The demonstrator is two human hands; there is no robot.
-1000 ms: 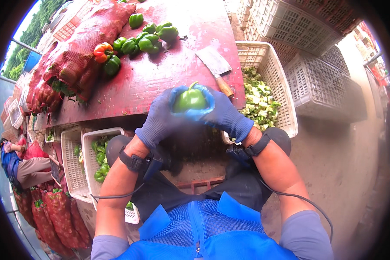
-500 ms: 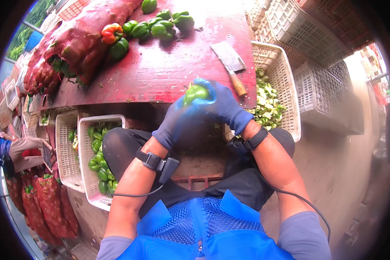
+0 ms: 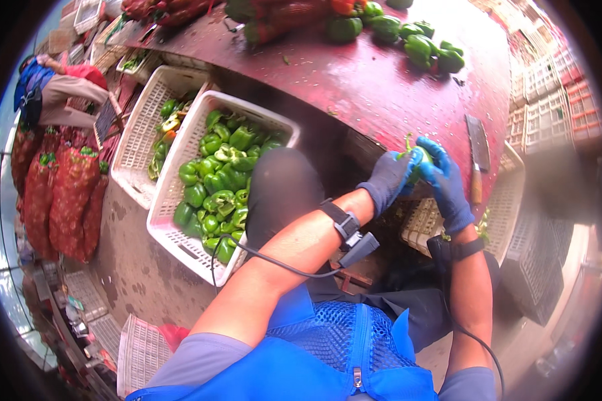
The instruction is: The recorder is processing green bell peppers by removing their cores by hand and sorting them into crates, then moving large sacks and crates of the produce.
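Observation:
Both gloved hands are at the front edge of the red table [image 3: 314, 87], closed around a green bell pepper [image 3: 418, 162]. My left hand [image 3: 389, 179] has its fingers against the pepper's near left side. My right hand [image 3: 446, 184] wraps it from the right, with blue-coated fingers over the top. A thin green stem sticks up above the pepper. The fingers hide much of it. To the right of my hands lies a cleaver [image 3: 477, 148] with a wooden handle, flat on the table.
A white crate [image 3: 159, 217] of green peppers stands left of my knee, beside another crate [image 3: 124, 164] with cut pieces. Whole peppers [image 3: 421, 50] sit on the table's far side. Another crate [image 3: 512, 187] is at right. Red mesh sacks [image 3: 77, 200] and a person [image 3: 63, 93] are far left.
My view has turned left, so the pepper crates sit nearer the middle and my hands farther right. The green pepper stays between both hands, now with its stem pointing up.

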